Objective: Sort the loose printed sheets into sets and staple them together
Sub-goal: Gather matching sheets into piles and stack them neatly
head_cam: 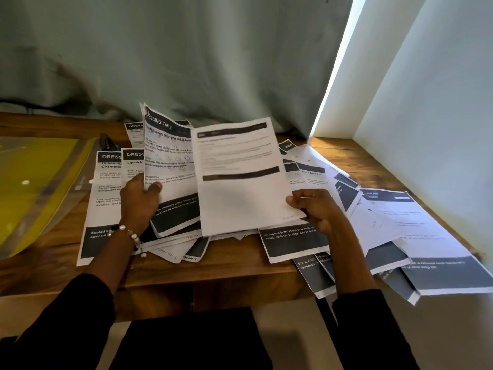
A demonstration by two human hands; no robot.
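Well, left hand [138,201] grips sheet [168,161] ("DRESSING TABLE").

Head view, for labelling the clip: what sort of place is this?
Probably a home desk nook: a wooden table against a grey curtain, printed sheets and a yellow plastic folder.
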